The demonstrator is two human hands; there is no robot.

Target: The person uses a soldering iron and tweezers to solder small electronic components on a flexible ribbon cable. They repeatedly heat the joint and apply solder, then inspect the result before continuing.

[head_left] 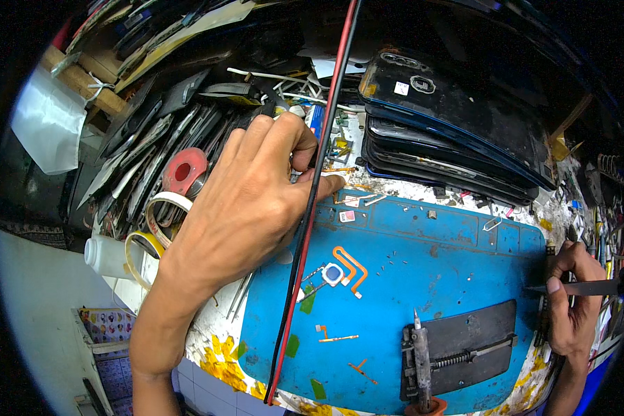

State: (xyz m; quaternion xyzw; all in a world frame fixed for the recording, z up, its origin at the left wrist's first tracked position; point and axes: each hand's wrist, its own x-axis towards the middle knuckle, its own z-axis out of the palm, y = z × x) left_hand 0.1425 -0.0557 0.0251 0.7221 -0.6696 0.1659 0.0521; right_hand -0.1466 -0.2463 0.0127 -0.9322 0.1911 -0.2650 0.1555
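My left hand [249,194] reaches over the back left corner of a blue work mat [423,263], fingers curled and thumb stretched toward small flex-cable scraps [340,170]. What its fingers hold, if anything, is hidden. At the mat's right edge my right hand [574,298] is closed on dark tweezers [593,287], their tips pointing left over the mat. Near the mat's middle lies an orange flex cable [350,267] beside a small round button with a blue centre [332,274]. Two thinner flex strips, one of them an orange strip [339,339], lie nearer me.
A soldering iron [421,353] stands beside a black spring-clamp board holder [475,353] at the front right. Stacked dark phones or tablets [451,132] fill the back. At left are tape rolls [145,249] and a red spool [184,172]. A red and black cable [326,132] crosses the view.
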